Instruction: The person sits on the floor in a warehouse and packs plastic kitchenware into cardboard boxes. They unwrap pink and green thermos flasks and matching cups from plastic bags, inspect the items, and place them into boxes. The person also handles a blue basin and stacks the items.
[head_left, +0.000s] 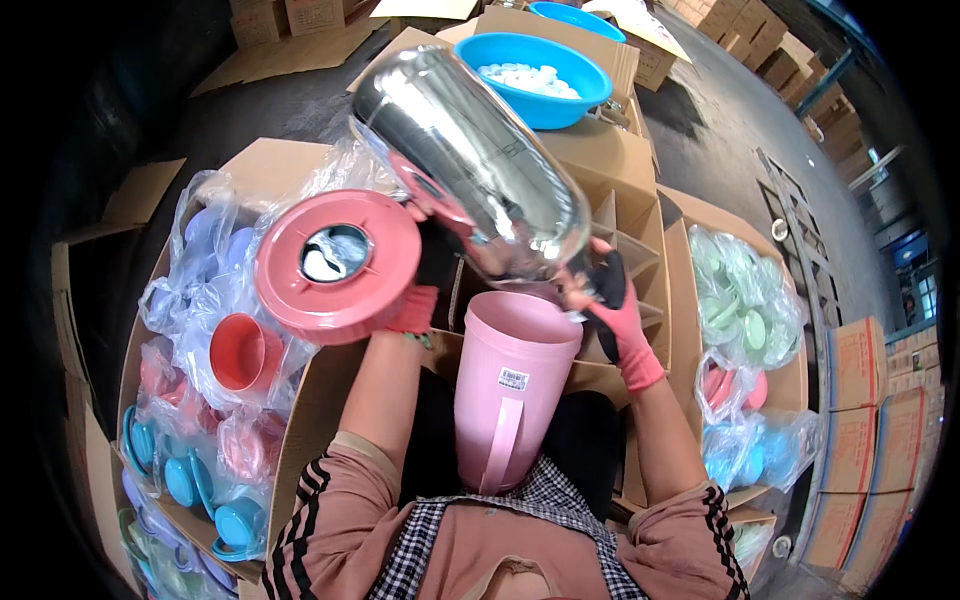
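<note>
A silvered glass thermos liner (470,150) hangs tilted over an upright pink thermos shell (520,400), its narrow end down to the right. My right hand (615,310), in a black and pink glove, closes its fingers at that narrow end, just above the shell's open mouth. My left hand (435,255), gloved alike, is closed at a round pink thermos collar (385,290) with a hole in its middle, and lies against the liner's side. The collar and liner hide most of its fingers. The shell stands between my legs, its handle toward me.
A blue basin (540,115) with white pieces sits on a carton ahead. Behind the shell is a divided cardboard box (640,260). Left, a carton holds a red cup (245,352) and bagged plastic parts; right, another carton (685,300) holds bagged green, pink and blue parts.
</note>
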